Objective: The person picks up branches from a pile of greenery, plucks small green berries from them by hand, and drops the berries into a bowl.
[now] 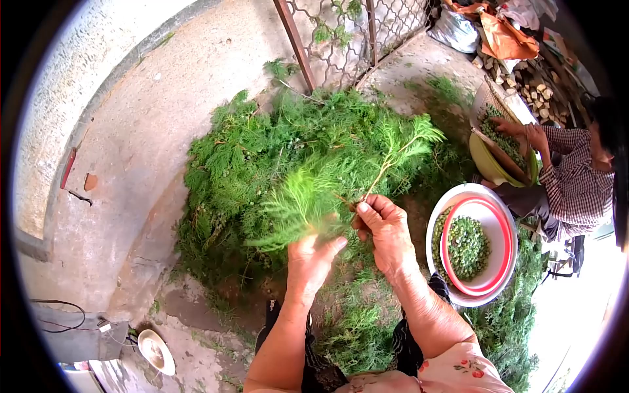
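My right hand [388, 237] is closed, thumb and fingers pinching the brown stem of a green conifer sprig [396, 152] whose feathery tip points up and right. My left hand [313, 261] is beside it, thumb stuck out toward the right hand. Bright green foliage [298, 203], smeared by motion, covers the left fingers. Below and beyond both hands spreads a large heap of cut conifer branches [262, 164]. To the right of my right hand, a red-rimmed colander [499, 252] with small green cones sits in a white basin [434, 229] that holds more cones.
At the right, a person in a checked shirt [576, 173] reaches into a basket of green cones [495, 128] by a yellow-green basin [485, 160]. Behind are stacked firewood [537, 98], bags [455, 31] and a metal lattice gate [298, 42]. A white bowl [156, 352] lies lower left.
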Motion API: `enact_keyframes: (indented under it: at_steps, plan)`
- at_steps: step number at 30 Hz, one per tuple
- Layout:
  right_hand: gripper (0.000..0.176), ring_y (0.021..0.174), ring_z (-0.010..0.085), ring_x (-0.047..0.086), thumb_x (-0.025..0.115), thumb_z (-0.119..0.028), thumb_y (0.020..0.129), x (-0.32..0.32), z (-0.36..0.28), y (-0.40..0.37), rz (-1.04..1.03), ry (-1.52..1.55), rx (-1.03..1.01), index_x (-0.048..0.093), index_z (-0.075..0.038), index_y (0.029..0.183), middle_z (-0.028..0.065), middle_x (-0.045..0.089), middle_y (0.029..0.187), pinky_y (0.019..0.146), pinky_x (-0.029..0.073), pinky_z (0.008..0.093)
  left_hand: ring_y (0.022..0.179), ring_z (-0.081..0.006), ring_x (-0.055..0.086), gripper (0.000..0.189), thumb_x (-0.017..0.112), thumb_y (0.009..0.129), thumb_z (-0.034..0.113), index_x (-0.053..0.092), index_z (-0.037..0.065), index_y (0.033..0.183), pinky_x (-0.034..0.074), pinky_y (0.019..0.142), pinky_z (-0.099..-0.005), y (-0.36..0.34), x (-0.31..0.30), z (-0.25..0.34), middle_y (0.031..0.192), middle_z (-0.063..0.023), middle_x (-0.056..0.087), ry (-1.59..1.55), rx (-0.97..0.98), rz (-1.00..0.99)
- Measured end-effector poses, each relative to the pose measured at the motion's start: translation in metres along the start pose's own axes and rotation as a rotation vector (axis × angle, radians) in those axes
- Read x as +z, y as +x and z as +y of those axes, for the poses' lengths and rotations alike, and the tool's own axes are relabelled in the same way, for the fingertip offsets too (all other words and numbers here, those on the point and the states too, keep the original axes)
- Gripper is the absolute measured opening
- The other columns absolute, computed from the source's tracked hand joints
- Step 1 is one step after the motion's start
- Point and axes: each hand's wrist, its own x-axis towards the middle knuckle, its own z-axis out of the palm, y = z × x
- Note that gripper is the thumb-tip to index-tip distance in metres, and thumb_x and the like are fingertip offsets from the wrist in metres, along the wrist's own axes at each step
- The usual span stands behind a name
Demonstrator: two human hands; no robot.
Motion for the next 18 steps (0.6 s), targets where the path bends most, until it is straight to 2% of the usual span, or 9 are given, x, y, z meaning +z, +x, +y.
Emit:
enact_keyframes:
  at_steps: [5, 8, 9, 11, 12, 13, 16, 17, 18]
  plan:
    - [0.006, 0.062, 0.0090, 0.052, 0.052, -0.006, 0.088, -0.005, -0.005, 0.001, 0.037, 0.066, -0.021, 0.057, -0.003, 0.088, 0.0049, 0.062, 0.079, 0.053, 0.041, 0.0215, 0.093, -0.0143, 0.056, 0.062, 0.058, 0.069, -0.014, 0.044, 0.004, 0.127, 0.043, 0.084, -0.0275, 0.006, 0.004, 0.011, 0.103, -0.0057, 0.060, -0.385, -0.049, 0.206]
    - [0.005, 0.062, 0.0090, 0.052, 0.052, -0.005, 0.089, -0.008, -0.003, 0.001, 0.047, 0.124, -0.058, 0.057, -0.003, 0.088, 0.0056, 0.063, 0.079, 0.053, 0.041, 0.0209, 0.086, -0.0118, 0.055, 0.072, 0.059, 0.067, -0.014, 0.039, 0.007, 0.133, 0.043, 0.080, -0.0268, 0.009, 0.002, 0.011, 0.104, -0.0032, 0.058, -0.413, 0.007, 0.286]
    - [0.005, 0.062, 0.0086, 0.052, 0.052, -0.005, 0.089, -0.009, -0.002, 0.001, 0.051, 0.097, -0.089, 0.057, -0.003, 0.089, 0.0056, 0.063, 0.080, 0.053, 0.041, 0.0206, 0.083, -0.0106, 0.053, 0.072, 0.059, 0.070, -0.013, 0.038, 0.010, 0.134, 0.042, 0.078, -0.0260, 0.006, 0.001, 0.007, 0.104, -0.0014, 0.058, -0.334, 0.030, 0.363]
    - [0.005, 0.062, 0.0078, 0.052, 0.052, -0.005, 0.089, -0.012, -0.001, 0.000, 0.062, 0.044, -0.150, 0.057, -0.002, 0.090, 0.0055, 0.063, 0.080, 0.053, 0.041, 0.0201, 0.091, -0.0120, 0.052, 0.071, 0.058, 0.073, -0.012, 0.036, 0.013, 0.136, 0.041, 0.083, -0.0254, 0.007, 0.003, -0.003, 0.114, -0.0027, 0.053, -0.205, 0.275, 0.607]
    - [0.006, 0.061, 0.0074, 0.052, 0.052, -0.004, 0.089, -0.013, 0.000, 0.000, 0.070, 0.006, -0.186, 0.057, -0.002, 0.091, 0.0051, 0.063, 0.080, 0.053, 0.041, 0.0197, 0.106, -0.0143, 0.047, 0.069, 0.057, 0.076, -0.011, 0.034, 0.013, 0.137, 0.036, 0.092, -0.0272, 0.009, 0.002, 0.001, 0.126, -0.0038, 0.045, -0.114, 0.388, 0.670]
    - [0.007, 0.061, 0.0070, 0.051, 0.053, -0.004, 0.089, -0.013, 0.000, -0.001, 0.078, -0.033, -0.223, 0.058, -0.002, 0.092, 0.0047, 0.063, 0.080, 0.053, 0.040, 0.0194, 0.116, -0.0171, 0.041, 0.065, 0.057, 0.078, -0.009, 0.034, 0.012, 0.136, 0.029, 0.100, -0.0321, 0.009, -0.001, 0.003, 0.133, -0.0061, 0.038, 0.068, 0.486, 0.714]
    - [0.009, 0.060, 0.0064, 0.051, 0.054, -0.003, 0.088, -0.015, 0.002, -0.001, 0.113, -0.193, -0.316, 0.059, -0.002, 0.095, 0.0030, 0.063, 0.080, 0.053, 0.040, 0.0189, 0.119, -0.0241, 0.040, 0.047, 0.056, 0.081, -0.004, 0.045, 0.005, 0.126, 0.030, 0.101, -0.0370, 0.002, 0.008, 0.031, 0.132, -0.0139, 0.039, 0.705, 0.752, 0.829]
    - [0.010, 0.060, 0.0063, 0.051, 0.055, -0.002, 0.088, -0.015, 0.003, -0.001, 0.124, -0.252, -0.343, 0.060, -0.002, 0.096, 0.0024, 0.063, 0.080, 0.053, 0.041, 0.0188, 0.113, -0.0252, 0.046, 0.034, 0.057, 0.082, -0.002, 0.054, 0.002, 0.116, 0.037, 0.096, -0.0359, 0.003, 0.006, 0.030, 0.124, -0.0150, 0.047, 0.787, 0.885, 0.738]
    - [0.010, 0.059, 0.0071, 0.051, 0.058, -0.001, 0.085, -0.014, 0.003, -0.002, 0.138, -0.355, -0.428, 0.061, -0.002, 0.094, 0.0026, 0.062, 0.077, 0.055, 0.042, 0.0197, 0.109, -0.0248, 0.050, 0.030, 0.058, 0.082, 0.000, 0.056, 0.001, 0.112, 0.040, 0.093, -0.0356, 0.002, 0.008, 0.024, 0.119, -0.0142, 0.051, 0.648, 0.842, 0.544]
